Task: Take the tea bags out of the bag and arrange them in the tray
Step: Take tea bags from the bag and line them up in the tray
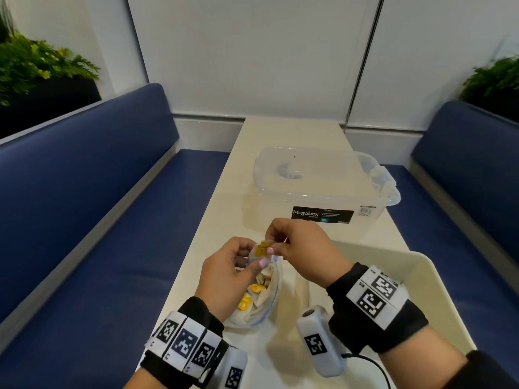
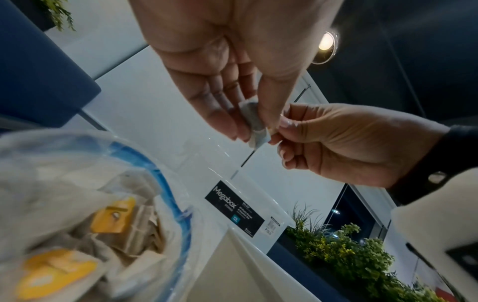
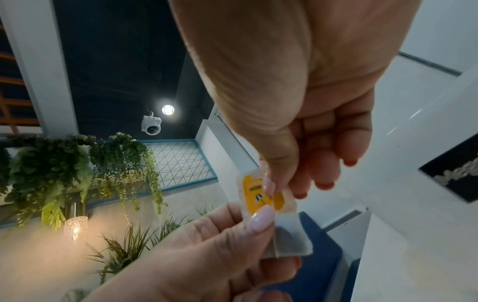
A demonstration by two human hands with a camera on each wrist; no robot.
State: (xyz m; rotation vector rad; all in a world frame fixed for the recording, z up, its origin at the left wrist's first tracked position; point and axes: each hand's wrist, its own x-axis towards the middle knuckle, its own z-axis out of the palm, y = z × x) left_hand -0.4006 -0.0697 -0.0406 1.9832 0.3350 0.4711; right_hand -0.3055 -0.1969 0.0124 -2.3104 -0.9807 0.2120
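Observation:
Both hands hold one tea bag [image 1: 262, 249] with a yellow tag [image 3: 258, 196] above the table. My left hand [image 1: 252, 258] pinches its paper pouch [image 2: 254, 124] between thumb and fingers. My right hand [image 1: 276, 245] pinches the tag end with thumb and forefinger. Below them lies a clear zip bag [image 1: 259, 301] with a blue seal [image 2: 170, 196], open and holding several more tea bags [image 2: 113, 214]. The cream tray [image 1: 438, 279] sits at the right, under my right wrist; its inside is mostly hidden.
A clear lidded Megabox storage box [image 1: 323, 189] stands on the narrow cream table [image 1: 292, 133] just beyond the hands. Blue bench seats [image 1: 112, 220] flank the table on both sides. Plants [image 1: 36, 63] sit behind the benches.

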